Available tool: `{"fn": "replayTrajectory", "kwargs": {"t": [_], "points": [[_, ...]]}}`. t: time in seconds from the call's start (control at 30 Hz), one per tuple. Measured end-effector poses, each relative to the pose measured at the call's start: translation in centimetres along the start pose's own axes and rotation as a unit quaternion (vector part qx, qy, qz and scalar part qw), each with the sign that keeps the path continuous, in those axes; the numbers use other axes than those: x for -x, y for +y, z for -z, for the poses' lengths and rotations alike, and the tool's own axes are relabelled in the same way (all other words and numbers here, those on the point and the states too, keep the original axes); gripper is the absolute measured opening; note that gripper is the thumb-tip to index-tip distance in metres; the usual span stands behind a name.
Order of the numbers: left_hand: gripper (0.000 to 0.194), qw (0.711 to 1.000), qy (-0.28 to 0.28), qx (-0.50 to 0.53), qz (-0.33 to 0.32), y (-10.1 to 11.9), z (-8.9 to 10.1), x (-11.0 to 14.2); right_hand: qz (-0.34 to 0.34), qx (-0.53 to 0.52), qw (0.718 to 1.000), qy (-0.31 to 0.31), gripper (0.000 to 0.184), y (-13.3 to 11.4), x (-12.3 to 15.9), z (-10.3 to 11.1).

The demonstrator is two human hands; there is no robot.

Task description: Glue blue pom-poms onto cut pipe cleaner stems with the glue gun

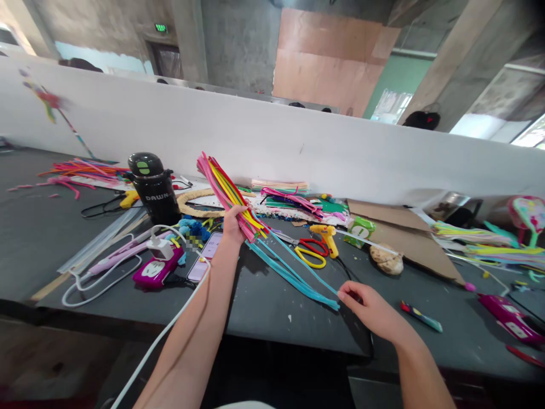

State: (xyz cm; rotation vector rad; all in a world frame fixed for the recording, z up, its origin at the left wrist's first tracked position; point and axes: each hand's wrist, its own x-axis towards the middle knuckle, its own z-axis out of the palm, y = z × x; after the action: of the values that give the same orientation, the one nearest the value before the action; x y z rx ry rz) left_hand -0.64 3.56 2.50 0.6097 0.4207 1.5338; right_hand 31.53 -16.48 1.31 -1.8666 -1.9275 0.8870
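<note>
My left hand (236,225) is wrapped round a thick bundle of pipe cleaners (225,187) in pink, red, yellow and green, raised and tilted above the table. Light-blue pipe cleaners (289,276) stretch from the bundle's lower end toward the right. Thumb and fingers of my right hand (361,304) pinch the end of one blue pipe cleaner (313,269), drawn apart from the other blue ones. Beyond the blue strands lie scissors (313,254) with red and yellow handles and a yellow glue gun (326,237).
Left of me stand a black bottle (155,196), a purple power strip (156,272) with a white cable, and a phone (205,255). A cardboard sheet (421,250), a marker-like tool (421,316) and another purple strip (511,319) lie right. A white partition (238,128) closes the back.
</note>
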Motion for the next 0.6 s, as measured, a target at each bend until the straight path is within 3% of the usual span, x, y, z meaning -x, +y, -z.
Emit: {"fn": "replayTrajectory", "kwargs": {"t": [0.37,0.6], "points": [[0.023,0.999,-0.026,0.025,-0.010,0.2,0.0,0.1,-0.025,0.025,0.999,-0.010,0.037,3.4,3.6,1.5],[0.025,0.998,-0.061,0.025,0.016,0.1,-0.1,0.6,0.001,0.034,0.999,0.018,0.034,0.8,2.0,0.6]]}}
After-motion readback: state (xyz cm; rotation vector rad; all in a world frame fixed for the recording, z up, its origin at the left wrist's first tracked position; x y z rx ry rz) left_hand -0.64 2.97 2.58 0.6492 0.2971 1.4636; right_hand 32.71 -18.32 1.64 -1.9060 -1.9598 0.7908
